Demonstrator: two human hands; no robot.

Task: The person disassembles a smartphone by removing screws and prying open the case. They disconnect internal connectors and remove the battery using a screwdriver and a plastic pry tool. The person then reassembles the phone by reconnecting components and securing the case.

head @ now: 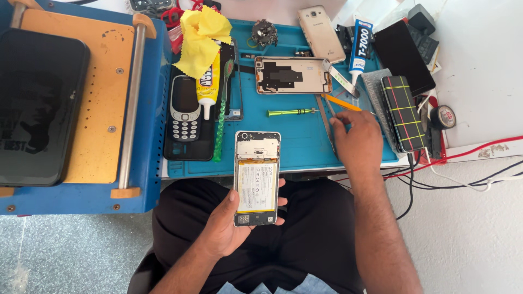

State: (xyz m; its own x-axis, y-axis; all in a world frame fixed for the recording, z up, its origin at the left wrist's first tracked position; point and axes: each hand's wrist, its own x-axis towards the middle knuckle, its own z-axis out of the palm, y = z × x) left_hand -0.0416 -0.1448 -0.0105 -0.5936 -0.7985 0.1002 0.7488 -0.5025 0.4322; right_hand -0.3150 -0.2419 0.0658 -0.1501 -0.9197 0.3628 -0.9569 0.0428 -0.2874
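Opened phone (256, 177) (battery exposed), left hand (229, 226) gripping

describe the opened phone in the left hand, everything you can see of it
The phone is a slim white handset with its back cover off. A large silvery battery with a yellow edge fills the middle, a white shield with a camera hole sits at the top, and a small board shows at the bottom. It is held upright, open side up, over the lap at the mat's near edge, gripped by the left hand only.
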